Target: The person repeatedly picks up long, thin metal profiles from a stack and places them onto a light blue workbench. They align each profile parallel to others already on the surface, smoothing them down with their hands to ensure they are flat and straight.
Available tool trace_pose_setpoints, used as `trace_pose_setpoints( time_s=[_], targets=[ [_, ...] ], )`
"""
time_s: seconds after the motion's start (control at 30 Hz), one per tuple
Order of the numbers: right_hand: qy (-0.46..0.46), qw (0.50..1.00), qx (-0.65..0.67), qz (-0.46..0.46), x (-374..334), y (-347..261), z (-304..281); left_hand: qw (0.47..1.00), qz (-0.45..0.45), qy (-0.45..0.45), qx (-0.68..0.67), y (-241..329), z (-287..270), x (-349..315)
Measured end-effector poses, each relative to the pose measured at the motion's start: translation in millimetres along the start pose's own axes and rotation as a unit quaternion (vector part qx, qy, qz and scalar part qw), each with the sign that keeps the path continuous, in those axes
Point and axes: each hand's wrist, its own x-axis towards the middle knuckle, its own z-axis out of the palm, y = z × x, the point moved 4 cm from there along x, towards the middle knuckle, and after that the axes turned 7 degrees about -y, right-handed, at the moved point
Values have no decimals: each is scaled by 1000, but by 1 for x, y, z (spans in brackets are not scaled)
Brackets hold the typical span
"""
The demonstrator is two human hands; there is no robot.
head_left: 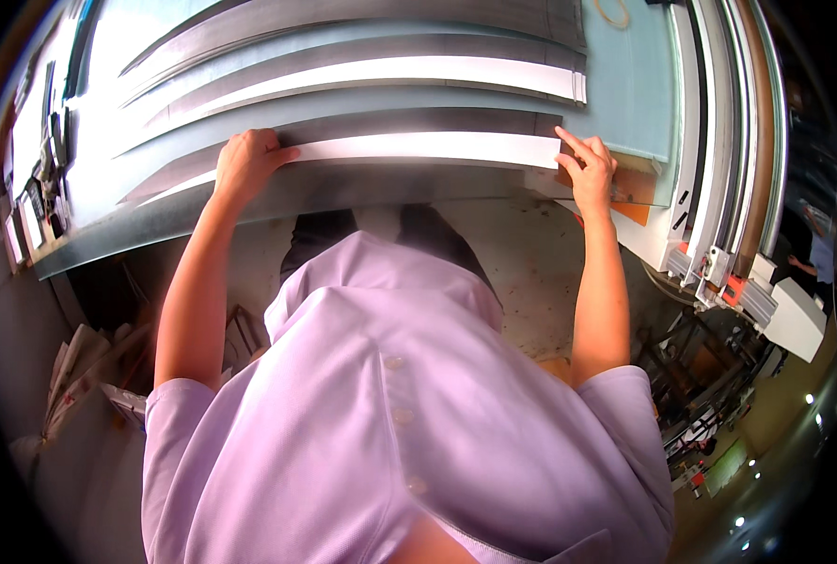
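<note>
A long white strip with a dark grey strip along its far side lies near the front edge of a pale blue-green glass-like tabletop. My left hand is closed over the strips toward their left part, fingers curled and thumb lying along the white one. At the right end is my right hand, its index finger stretched out and its thumb apart from it. Both tips are at the strips' end corners. Farther back lie another white strip and a wide dark grey sheet.
Along the table's right side runs a metal rail with a red-and-grey fitting at its near end. Dark tools crowd the left edge. A yellowish loop lies at the back right. Another person is partly visible far right.
</note>
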Motion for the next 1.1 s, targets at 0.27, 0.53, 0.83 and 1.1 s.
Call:
trace_pose_setpoints(
  time_s=[0.27,0.53,0.83,1.1],
  targets=[
    [-19,1000,18,11,0,1,1,1000,-4,-8,0,3,-4,0],
    [77,986,-134,-60,0,-40,0,1000,-29,4,11,5,0,-2],
    [-17,988,-33,-148,-34,-192,83,997,-51,2,52,5,3,-3],
    [-2,981,-195,-19,-48,-87,38,987,-36,65,145,8,-3,-9]
  ],
)
